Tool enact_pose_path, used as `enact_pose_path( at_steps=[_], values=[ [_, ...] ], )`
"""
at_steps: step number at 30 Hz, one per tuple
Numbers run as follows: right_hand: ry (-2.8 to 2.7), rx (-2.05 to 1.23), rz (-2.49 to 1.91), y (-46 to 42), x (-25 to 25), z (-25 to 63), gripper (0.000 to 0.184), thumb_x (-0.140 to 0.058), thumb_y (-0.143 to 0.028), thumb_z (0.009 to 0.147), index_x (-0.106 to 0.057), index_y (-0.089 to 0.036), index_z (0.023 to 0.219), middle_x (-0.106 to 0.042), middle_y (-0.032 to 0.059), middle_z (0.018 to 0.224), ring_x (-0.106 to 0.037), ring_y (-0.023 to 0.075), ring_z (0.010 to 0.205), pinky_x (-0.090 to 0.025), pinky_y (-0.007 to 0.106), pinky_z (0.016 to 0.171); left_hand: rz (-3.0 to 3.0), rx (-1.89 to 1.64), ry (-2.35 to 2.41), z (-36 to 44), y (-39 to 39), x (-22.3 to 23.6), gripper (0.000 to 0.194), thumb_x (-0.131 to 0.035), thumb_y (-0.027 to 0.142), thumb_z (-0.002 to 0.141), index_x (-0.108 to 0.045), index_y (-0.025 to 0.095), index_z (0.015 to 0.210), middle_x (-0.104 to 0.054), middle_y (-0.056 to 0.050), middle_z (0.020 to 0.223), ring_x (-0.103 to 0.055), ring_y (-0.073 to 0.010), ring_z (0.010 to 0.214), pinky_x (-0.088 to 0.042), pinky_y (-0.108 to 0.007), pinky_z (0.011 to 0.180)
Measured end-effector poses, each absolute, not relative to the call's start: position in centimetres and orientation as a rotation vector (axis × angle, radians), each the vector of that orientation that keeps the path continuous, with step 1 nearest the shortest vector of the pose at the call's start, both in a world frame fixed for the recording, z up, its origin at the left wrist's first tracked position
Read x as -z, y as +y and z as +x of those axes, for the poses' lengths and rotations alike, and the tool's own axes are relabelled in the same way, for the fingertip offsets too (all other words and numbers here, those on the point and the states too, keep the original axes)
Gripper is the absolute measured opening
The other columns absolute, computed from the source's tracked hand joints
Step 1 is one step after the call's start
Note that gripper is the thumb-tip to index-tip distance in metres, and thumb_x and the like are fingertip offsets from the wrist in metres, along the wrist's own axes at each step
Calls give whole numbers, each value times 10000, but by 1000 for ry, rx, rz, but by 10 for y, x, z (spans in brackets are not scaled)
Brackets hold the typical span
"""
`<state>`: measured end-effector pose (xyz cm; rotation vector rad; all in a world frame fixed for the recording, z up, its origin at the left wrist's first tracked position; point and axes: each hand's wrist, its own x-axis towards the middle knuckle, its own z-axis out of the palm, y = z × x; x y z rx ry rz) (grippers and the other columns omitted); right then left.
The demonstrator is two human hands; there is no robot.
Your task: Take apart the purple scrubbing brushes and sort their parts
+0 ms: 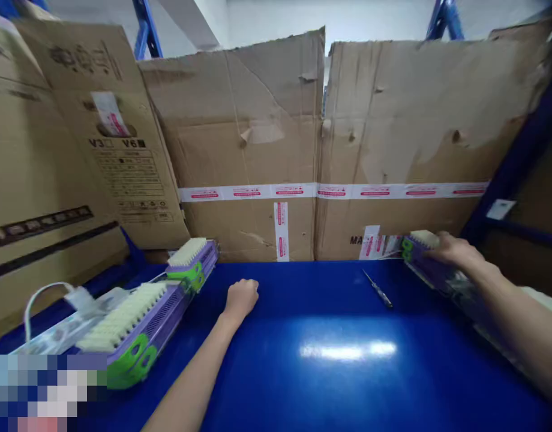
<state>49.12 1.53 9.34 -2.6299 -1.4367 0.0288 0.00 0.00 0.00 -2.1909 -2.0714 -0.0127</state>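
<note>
My left hand [242,298] rests as a loose fist on the blue tabletop, with nothing showing out of it. At the far right, my right hand [456,249] has its fingers closed over a purple case [420,260] with green end loops and a cream, bristle-like top. My hand and forearm hide part of that case, and motion blurs them. A thin screwdriver [378,290] lies on the table between my hands, nearer the right one. Left of my left hand lie two similar purple and green cases, one near [136,327] and one farther back [192,261].
A white power strip [64,327] with a plugged-in white cable lies along the left edge. Tall cardboard sheets [249,150] wall off the back and left of the blue table [330,390]. Blue metal posts [519,144] stand at the sides.
</note>
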Motion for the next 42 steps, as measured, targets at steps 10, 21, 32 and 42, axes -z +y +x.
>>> enact_pose_path(
  at_steps=[10,21,32,42],
  values=[
    [-1423,128,-2532,0,-109,467,638,-560,-466,809,-406,-174,1355,-583,238,1162,-579,333,999,-352,345,645,-2207,55,-2072,-2,-3,-4,302,-377,86,776,-662,186,788,-684,-111,864,-650,-271,872,-435,-336,688],
    [-1804,232,-1993,-19,-78,362,738,-618,-478,735,-400,-157,1363,-647,168,1092,-631,304,936,-453,330,706,-2234,63,-2116,0,-3,-8,265,-393,81,738,-636,185,719,-676,-101,805,-646,-250,818,-402,-311,654],
    [-2168,-23,-1452,-26,-24,291,702,-643,-368,728,-424,-166,1364,-565,137,1256,-520,283,1147,-428,406,947,-2227,56,-2122,0,-3,-8,275,-383,93,764,-638,191,729,-677,-97,823,-644,-250,836,-401,-312,663],
    [-2258,-136,-1390,-26,-18,278,636,-652,-315,737,-485,-170,1333,-551,131,1256,-488,285,1133,-391,426,966,-2241,28,-2081,0,-2,-8,252,-389,69,748,-613,180,717,-670,-96,821,-640,-248,826,-400,-314,654]
  ],
)
